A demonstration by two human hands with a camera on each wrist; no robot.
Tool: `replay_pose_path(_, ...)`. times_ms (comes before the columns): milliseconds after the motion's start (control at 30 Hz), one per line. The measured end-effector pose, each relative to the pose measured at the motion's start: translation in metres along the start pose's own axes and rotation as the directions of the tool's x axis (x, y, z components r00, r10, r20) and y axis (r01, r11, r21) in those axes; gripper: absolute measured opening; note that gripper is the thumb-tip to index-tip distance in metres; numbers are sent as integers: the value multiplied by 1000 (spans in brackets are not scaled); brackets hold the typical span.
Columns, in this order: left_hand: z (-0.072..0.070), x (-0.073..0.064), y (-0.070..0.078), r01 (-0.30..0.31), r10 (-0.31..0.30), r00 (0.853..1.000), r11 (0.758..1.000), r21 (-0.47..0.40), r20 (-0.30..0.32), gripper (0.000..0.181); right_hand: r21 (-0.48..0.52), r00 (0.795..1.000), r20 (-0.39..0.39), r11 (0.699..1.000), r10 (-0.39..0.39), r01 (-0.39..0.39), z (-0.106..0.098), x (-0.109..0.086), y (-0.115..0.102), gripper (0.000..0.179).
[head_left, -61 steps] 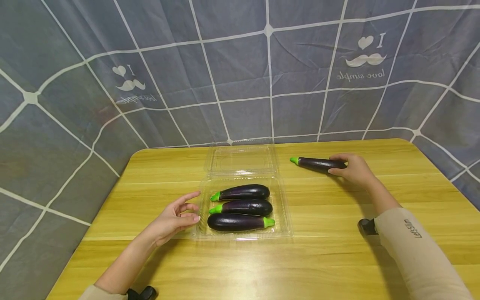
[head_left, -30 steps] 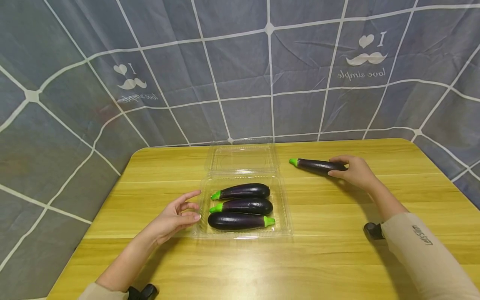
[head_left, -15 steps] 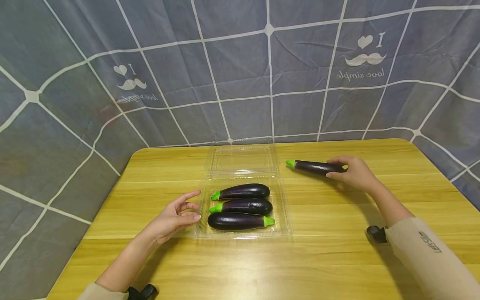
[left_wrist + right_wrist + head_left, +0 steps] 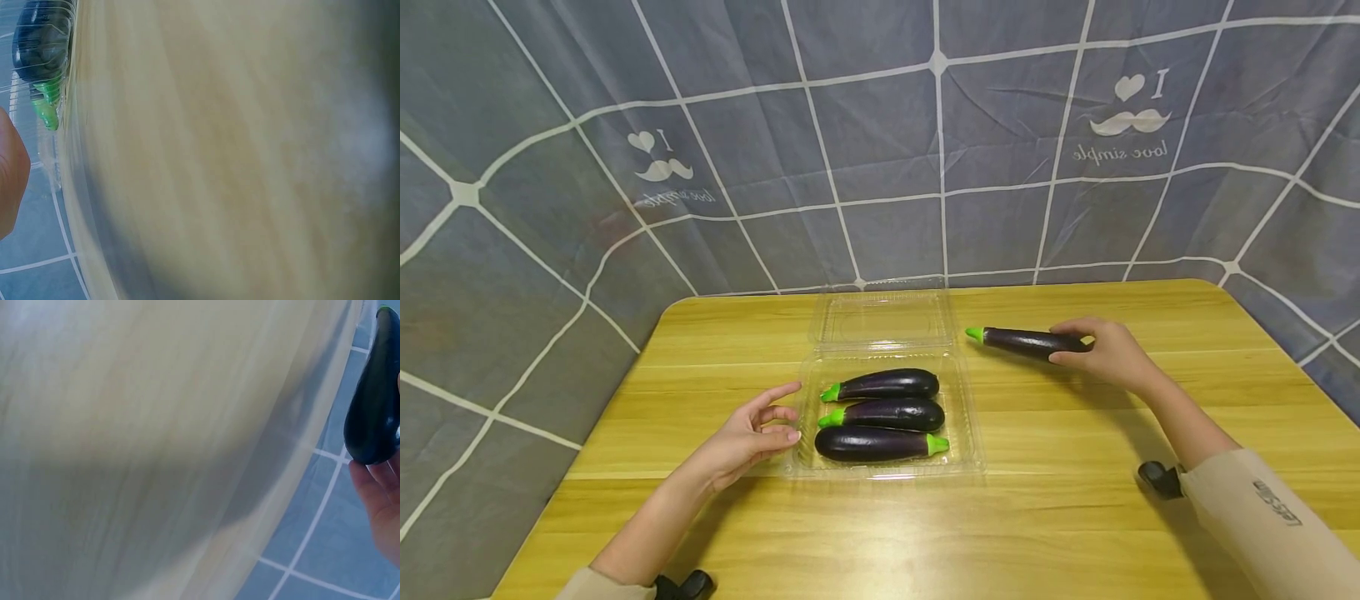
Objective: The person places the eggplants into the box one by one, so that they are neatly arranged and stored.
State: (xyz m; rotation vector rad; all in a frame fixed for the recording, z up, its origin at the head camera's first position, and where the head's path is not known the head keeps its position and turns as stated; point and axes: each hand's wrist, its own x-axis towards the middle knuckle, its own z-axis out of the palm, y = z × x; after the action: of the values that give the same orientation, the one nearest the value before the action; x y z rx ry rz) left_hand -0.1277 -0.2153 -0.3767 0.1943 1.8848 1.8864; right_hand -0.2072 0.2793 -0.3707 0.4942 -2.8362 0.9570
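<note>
Right-wrist view: bulbous end of eggplant [image 4: 369,422], part-covered by pinching right hand [image 4: 1112,354] in head view. Glossy, dark purple, green-tipped; right of clear container [image 4: 887,472]. Left hand [image 4: 747,437]: fingers parted, empty, beside container.

just a bit of left hand [image 4: 11,178], eggplants [image 4: 40,47] in a clear box [image 4: 70,37] near it, kinda blurry table [image 4: 200,150] beside it, gridded cloth [image 4: 34,228] behind it
</note>
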Motion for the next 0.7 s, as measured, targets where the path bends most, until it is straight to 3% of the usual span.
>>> replay_pose_path(700,-1,0,0,6,-6,1000,1000,9,-2,75,35,1000,12,999,-24,24,-6,-8,-18,42)
